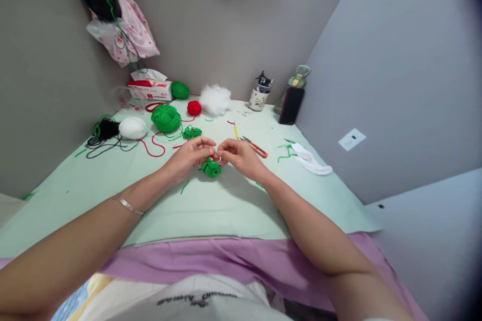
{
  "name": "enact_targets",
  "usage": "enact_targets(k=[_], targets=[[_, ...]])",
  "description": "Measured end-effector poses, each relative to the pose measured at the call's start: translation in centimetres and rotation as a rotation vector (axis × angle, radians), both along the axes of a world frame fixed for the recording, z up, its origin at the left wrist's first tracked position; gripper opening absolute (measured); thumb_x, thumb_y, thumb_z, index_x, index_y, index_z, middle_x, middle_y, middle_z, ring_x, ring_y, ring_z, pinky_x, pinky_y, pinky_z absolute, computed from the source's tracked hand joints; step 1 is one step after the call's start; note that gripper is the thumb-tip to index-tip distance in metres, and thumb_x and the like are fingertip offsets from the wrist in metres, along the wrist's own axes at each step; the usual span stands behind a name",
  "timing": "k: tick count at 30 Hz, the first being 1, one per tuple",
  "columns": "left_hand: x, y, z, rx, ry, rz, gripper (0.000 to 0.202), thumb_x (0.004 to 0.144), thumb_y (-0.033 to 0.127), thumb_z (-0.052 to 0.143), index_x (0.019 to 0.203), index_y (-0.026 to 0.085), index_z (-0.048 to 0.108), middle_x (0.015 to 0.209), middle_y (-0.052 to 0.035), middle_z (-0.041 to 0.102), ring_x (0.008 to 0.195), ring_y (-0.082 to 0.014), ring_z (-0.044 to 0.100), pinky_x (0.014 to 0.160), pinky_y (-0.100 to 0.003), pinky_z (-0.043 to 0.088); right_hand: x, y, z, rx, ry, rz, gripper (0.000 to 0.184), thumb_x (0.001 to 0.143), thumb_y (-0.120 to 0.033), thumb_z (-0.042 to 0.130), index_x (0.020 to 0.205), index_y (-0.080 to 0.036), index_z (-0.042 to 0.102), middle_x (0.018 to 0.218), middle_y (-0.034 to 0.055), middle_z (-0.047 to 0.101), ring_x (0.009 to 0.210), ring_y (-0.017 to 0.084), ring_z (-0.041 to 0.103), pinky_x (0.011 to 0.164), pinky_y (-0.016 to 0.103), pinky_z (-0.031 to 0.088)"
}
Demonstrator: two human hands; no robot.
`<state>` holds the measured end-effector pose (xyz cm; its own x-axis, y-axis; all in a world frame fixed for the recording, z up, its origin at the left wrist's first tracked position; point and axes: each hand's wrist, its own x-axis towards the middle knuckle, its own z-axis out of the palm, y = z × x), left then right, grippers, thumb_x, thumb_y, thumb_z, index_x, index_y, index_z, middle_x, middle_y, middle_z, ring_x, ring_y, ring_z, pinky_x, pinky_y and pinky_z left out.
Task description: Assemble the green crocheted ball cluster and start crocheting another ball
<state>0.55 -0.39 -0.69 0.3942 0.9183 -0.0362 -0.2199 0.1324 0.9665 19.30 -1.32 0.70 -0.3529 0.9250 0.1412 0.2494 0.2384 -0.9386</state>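
Over the middle of the table, my left hand and my right hand meet with fingers pinched. Between and just below them hangs a small green crochet piece with red and white bits at its top. Both hands grip its upper part; the exact spot is hidden by the fingers. Just beyond the left hand lies a second green crochet piece. Orange-handled thread snips and a yellow-handled crochet hook rest beyond my right hand.
Balls of green yarn, white yarn, black yarn and red yarn lie left and back. White stuffing, a tissue box, a jar of tools and a phone line the wall. White fabric lies right.
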Motion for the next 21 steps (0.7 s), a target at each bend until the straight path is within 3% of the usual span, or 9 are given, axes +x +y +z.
enact_targets(k=[6, 9, 17, 21], targets=[[-0.7, 0.6, 0.1, -0.009, 0.026, -0.043, 0.027, 0.076, 0.028, 0.08, 0.095, 0.018, 0.064, 0.078, 0.0008, 0.066, 0.081, -0.0179, 0.07, 0.074, -0.03, 0.05, 0.5, 0.3, -0.3, 0.449, -0.307, -0.193, 0.008, 0.085, -0.016, 0.053, 0.079, -0.018, 0.058, 0.079, 0.0014, 0.061, 0.068, 0.013, 0.054, 0.067, 0.027, 0.041], [-1.1, 0.9, 0.4, -0.004, 0.049, -0.071, 0.024, 0.074, 0.025, 0.08, 0.091, 0.019, 0.064, 0.076, 0.0007, 0.066, 0.078, -0.018, 0.069, 0.075, -0.033, 0.051, 0.7, 0.3, -0.2, 0.591, -0.4, -0.234, 0.011, 0.088, -0.014, 0.05, 0.081, -0.019, 0.056, 0.081, 0.0021, 0.058, 0.068, 0.013, 0.052, 0.068, 0.027, 0.04], [-1.3, 0.5, 0.5, 0.07, 0.142, -0.224, 0.024, 0.08, 0.039, 0.077, 0.094, 0.02, 0.074, 0.087, -0.006, 0.073, 0.081, -0.0192, 0.065, 0.075, -0.035, 0.047, 1.7, 1.1, -0.2, 0.59, -0.386, -0.193, 0.01, 0.093, -0.018, 0.053, 0.085, -0.02, 0.059, 0.086, 0.0023, 0.061, 0.074, 0.014, 0.058, 0.072, 0.027, 0.043], [-1.4, 0.8, 0.2, 0.081, 0.172, -0.198, 0.029, 0.077, 0.042, 0.08, 0.099, 0.023, 0.079, 0.096, -0.0074, 0.075, 0.088, -0.0222, 0.065, 0.084, -0.04, 0.047, 3.1, 2.0, -0.1, 0.479, -0.641, -0.298, 0.015, 0.099, -0.026, 0.049, 0.101, -0.019, 0.062, 0.1, 0.0065, 0.068, 0.089, 0.019, 0.062, 0.078, 0.03, 0.044]])
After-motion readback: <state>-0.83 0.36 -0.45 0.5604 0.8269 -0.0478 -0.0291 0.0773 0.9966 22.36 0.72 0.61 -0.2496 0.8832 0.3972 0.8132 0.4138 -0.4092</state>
